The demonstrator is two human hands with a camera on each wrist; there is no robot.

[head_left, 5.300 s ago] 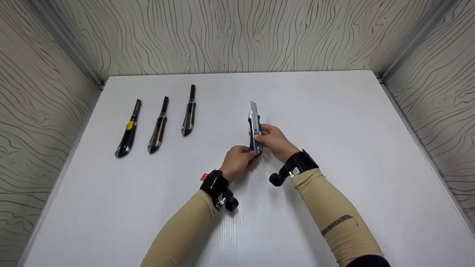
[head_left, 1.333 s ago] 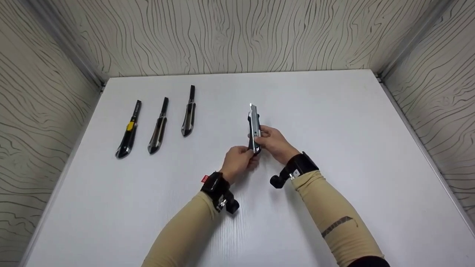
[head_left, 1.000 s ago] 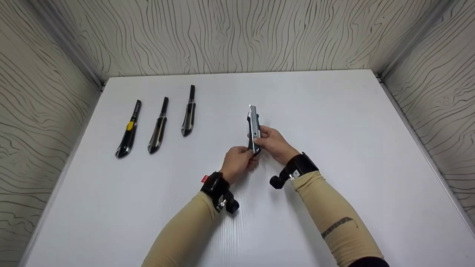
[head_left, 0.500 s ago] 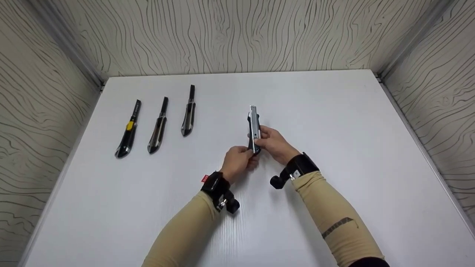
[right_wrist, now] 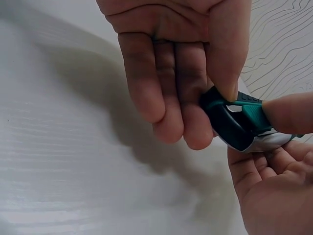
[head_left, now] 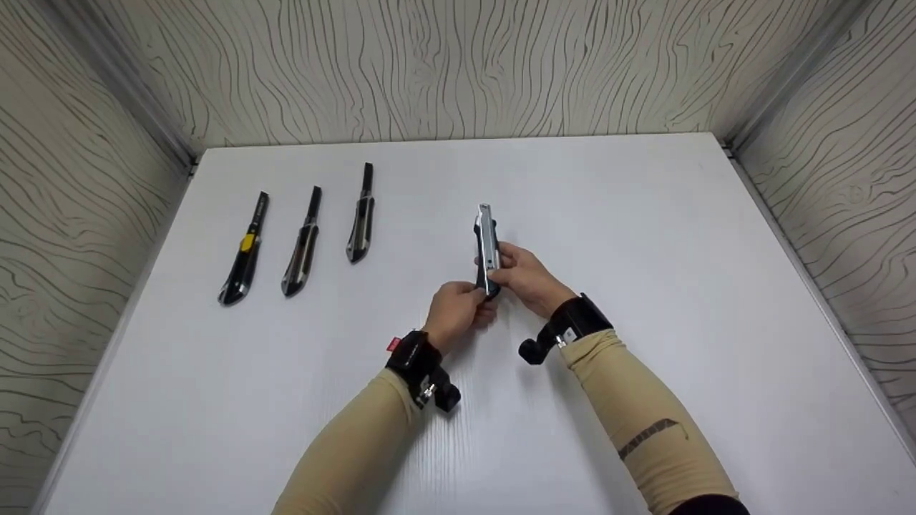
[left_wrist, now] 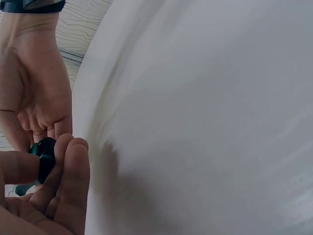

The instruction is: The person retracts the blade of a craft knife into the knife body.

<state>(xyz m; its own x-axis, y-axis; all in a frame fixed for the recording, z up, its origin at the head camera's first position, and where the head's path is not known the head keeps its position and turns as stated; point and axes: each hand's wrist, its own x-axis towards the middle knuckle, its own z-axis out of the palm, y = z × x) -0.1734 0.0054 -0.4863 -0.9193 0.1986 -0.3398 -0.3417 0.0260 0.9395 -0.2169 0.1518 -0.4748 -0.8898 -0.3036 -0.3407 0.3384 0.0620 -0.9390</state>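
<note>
Five seconds back, a blade stuck out at the top of your knife (head_left: 488,243), near the middle of the frame; it has drawn back, leaving the blunt metal nose (head_left: 485,209) as the upper end. Your right hand's (head_left: 527,277) thumb (head_left: 497,275) sits slightly lower in the frame. Your head view shifted too, placing the bench (head_left: 644,214) marginally further left.

I saw a tan left sleeve (head_left: 354,443) and a matching right sleeve (head_left: 622,386), the latter bearing a dark slanted stripe (head_left: 647,436). Black wrist straps (head_left: 413,354) held stubby black cameras (head_left: 447,398); a red tag (head_left: 393,344) edged the left.
</note>
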